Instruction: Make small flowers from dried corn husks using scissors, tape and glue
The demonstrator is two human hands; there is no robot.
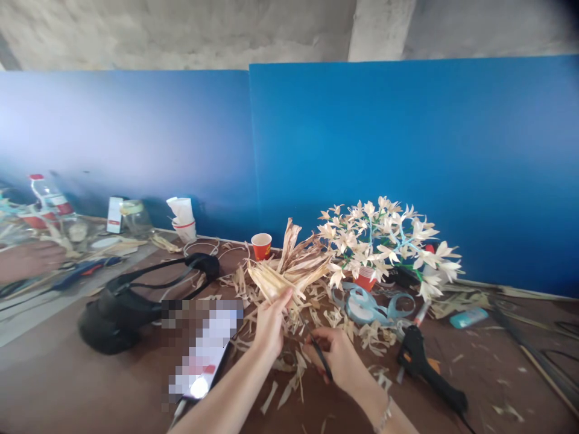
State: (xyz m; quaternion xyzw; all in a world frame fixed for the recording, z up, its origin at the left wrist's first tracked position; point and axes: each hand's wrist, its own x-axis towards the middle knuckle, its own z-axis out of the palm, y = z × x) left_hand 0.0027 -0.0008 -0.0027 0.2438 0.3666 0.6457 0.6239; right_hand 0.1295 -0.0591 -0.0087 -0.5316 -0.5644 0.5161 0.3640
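Observation:
My left hand [270, 322] is closed around the base of a pale dried corn husk [268, 281], which fans out up and away from the fingers. Lower and to the right, my right hand [335, 355] is curled around black-handled scissors [322, 360]; only part of the handle shows clearly, and the blades are hard to make out. Behind the left hand lies a heap of brownish dried husks [307, 256]. Cut husk scraps [294, 377] are strewn on the brown table beneath and between both hands.
White husk flowers [384, 235] stand in a red cup [364, 278] at back right. Nearby are blue ribbon [362, 304] and a black glue gun [425, 367]. Left are a phone [205, 352], a black headset [113, 310] and a paper cup [261, 246]. Another person's hand [31, 262] is at far left.

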